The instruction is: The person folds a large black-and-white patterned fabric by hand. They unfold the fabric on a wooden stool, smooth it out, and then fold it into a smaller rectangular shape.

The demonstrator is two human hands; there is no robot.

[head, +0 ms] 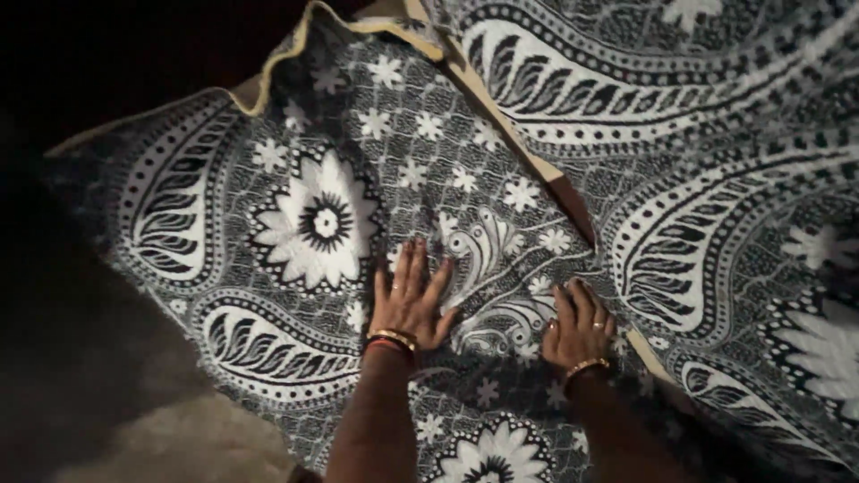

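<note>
I have one view only — the camera on the head, tipped steeply down and a little forward, looking along both forearms. They enter from the bottom edge, so the lens sits just above and behind the left hand (408, 304) and right hand (580, 329), near enough that both sit in the lower middle. The black-and-white patterned cotton cloth with flowers and paisley curves (322, 224) fills most of the view, running off the top and right edges. Its tan-bordered corner (313, 13) reaches the top. Beyond the cloth's left edge the dim bare floor (80, 376) shows — dark, little detail there.
</note>
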